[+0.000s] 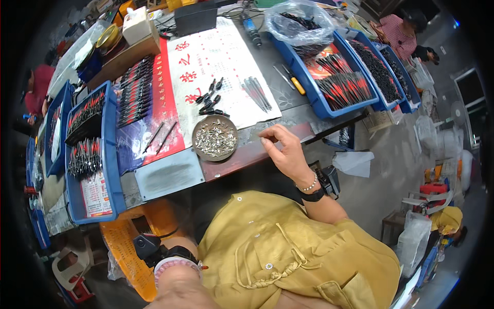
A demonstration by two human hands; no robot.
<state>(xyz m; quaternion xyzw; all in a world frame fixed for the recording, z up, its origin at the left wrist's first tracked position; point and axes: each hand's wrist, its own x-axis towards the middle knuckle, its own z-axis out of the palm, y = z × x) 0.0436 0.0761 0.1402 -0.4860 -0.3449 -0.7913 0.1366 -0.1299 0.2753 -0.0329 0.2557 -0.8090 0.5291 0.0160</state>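
My right hand [283,149] hovers at the table's front edge, right of a round dish [195,135] heaped with small silvery metal parts [215,139]. Its thumb and index tips come together in a pinch; anything between them is too small to make out. My left forearm [180,280], with a pink beaded bracelet and a strapped-on small camera [146,246], reaches in low, below the table's edge. The left hand's fingers are hidden. Behind the dish lie several short black pieces [210,100] and a fan of thin grey rods [257,94]. Two slim dark sticks [165,138] rest to its left.
Blue bins [114,154] of black-and-red sticks stand left, and more blue bins [321,105] right. Rows of similar sticks [135,92] lie beside the printed white sheet [190,56]. An orange-handled tool [297,85] and a blue electric screwdriver [251,31] lie farther back. Other people sit nearby.
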